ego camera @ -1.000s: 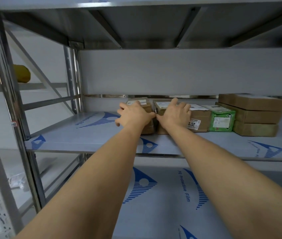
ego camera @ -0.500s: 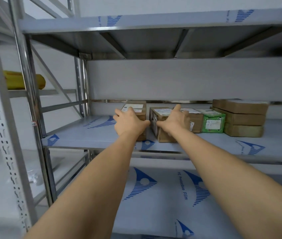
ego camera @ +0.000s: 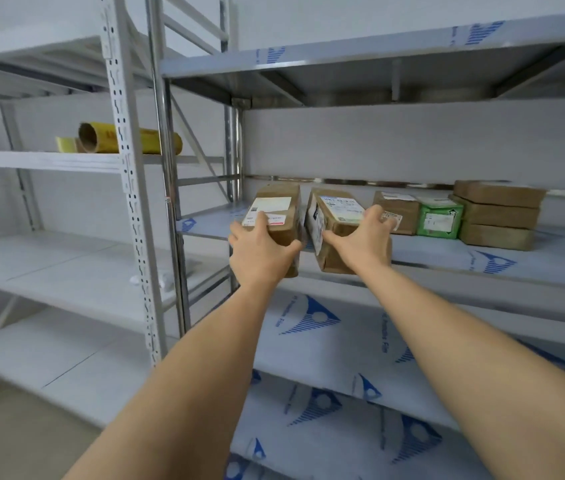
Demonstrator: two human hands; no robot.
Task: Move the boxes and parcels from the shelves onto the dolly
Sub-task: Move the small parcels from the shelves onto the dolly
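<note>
At the shelf [ego camera: 430, 268] edge, each hand's grip closes on 1 brown cardboard box: left hand [ego camera: 262, 252] on the left box [ego camera: 279, 211], right hand [ego camera: 360, 242] on the right box [ego camera: 334, 216]; white labels unreadable.

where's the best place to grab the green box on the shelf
Probably the green box by its front face and top, reached from the front: a brown labelled box sits close on one side and the stack of flat brown boxes on the other, so its sides are blocked.

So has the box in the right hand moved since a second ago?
Yes. The box has come forward to the shelf front edge, away from the green parcel.
</note>
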